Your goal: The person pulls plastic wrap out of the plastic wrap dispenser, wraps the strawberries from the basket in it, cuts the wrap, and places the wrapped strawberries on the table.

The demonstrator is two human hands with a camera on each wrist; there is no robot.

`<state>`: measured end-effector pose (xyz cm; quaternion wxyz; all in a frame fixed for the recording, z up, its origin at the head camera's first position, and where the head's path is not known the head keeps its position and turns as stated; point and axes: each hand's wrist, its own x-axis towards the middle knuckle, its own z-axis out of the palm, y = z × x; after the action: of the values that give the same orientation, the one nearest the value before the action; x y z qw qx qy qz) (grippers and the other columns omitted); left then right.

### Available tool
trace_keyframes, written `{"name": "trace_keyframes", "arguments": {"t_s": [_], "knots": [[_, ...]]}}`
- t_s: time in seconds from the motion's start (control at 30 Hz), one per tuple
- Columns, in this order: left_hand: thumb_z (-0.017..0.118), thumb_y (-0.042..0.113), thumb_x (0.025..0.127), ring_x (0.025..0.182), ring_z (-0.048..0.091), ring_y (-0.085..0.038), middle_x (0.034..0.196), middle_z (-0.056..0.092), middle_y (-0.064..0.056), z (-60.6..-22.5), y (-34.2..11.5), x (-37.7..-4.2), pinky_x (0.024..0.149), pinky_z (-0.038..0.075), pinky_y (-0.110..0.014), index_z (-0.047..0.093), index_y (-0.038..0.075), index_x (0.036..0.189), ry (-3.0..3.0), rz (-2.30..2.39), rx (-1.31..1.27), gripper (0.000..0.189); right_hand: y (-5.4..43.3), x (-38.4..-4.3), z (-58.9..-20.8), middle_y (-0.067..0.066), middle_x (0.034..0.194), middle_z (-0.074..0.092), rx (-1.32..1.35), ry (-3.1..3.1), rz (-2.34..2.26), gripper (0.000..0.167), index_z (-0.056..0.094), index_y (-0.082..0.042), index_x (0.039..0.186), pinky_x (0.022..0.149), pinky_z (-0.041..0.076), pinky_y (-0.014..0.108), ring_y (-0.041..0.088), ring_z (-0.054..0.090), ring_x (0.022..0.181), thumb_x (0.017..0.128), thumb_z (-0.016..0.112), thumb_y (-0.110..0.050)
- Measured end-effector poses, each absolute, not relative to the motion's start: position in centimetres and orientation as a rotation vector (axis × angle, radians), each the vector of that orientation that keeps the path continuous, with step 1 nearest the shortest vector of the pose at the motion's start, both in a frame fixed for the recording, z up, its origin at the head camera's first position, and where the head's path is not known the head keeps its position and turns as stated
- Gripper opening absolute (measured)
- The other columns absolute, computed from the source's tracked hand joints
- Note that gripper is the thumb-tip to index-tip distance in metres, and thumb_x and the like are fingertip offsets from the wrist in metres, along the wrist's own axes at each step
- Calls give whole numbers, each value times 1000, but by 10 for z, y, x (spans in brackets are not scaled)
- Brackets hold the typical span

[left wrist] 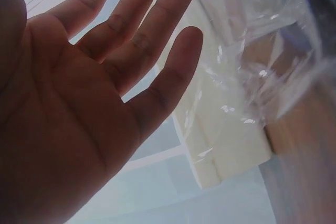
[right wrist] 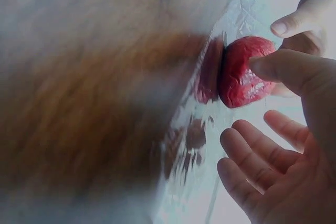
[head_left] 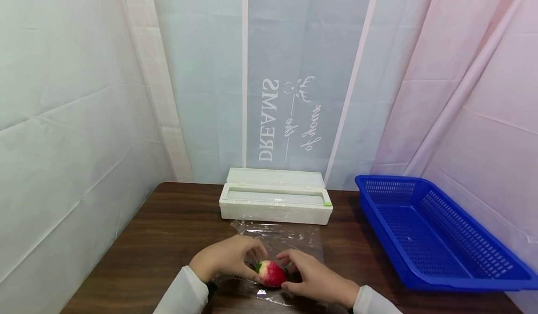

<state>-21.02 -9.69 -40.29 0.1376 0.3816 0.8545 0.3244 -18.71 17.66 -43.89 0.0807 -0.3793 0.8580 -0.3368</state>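
A red fruit [head_left: 272, 274] with a pale yellow patch and green leaves at its left end lies on a sheet of clear plastic film [head_left: 304, 240]. From the left, my left hand [head_left: 235, 255] reaches round it, thumb at the leafy end. On the other side is my right hand [head_left: 310, 275], fingers loosely bent, with the thumb close to the fruit. The right wrist view has that thumb overlapping the shiny fruit [right wrist: 236, 80], the other fingers spread apart from it. In the left wrist view the left hand's fingers [left wrist: 157, 35] are nearly straight, beside crumpled film [left wrist: 262, 77].
Behind the film stands a long white dispenser box [head_left: 275, 214], its lid [head_left: 275, 177] raised. A blue perforated basket [head_left: 388, 244] sits at the right of the dark wooden table [head_left: 176, 230]. Fabric curtains enclose the table at the back and sides.
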Motion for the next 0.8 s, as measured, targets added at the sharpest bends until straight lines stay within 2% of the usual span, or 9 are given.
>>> {"name": "trace_keyframes", "arguments": {"t_s": [0.2, 0.4, 0.57, 0.8], "knots": [[85, 23, 83, 104, 66, -18, 112, 69, 0, -391, -110, -212, 89, 54, -37, 67, 9, 119, 2513, 979, 1131, 43, 189, -184, -434, 1, 110, 63, -1142, 2674, -936, 49, 55, -8, 129, 79, 54, 29, 8, 61, 93, 92, 75, -33], [83, 27, 85, 101, 66, -22, 109, 69, -1, -385, -128, -211, 88, 55, -42, 68, 15, 112, 2561, 993, 1101, 33, 198, -182, -435, -10, 92, 57, -1334, 2782, -797, 28, 63, -17, 104, 72, 49, 22, 3, 53, 84, 90, 76, -37], [80, 23, 88, 90, 65, -12, 98, 69, 4, -394, -131, -208, 81, 56, -33, 69, 15, 101, 2534, 979, 1126, 19, 204, -182, -436, -16, 86, 53, -1533, 2786, -667, 23, 65, -23, 93, 68, 41, 14, -1, 48, 78, 88, 77, -42], [82, 14, 84, 80, 60, -2, 87, 64, 14, -407, -130, -202, 72, 53, -24, 69, 18, 92, 2512, 889, 1158, 16, 205, -178, -439, -20, 88, 54, -1679, 2807, -565, 31, 66, -28, 93, 70, 36, 10, -6, 43, 80, 82, 78, -54]]}}
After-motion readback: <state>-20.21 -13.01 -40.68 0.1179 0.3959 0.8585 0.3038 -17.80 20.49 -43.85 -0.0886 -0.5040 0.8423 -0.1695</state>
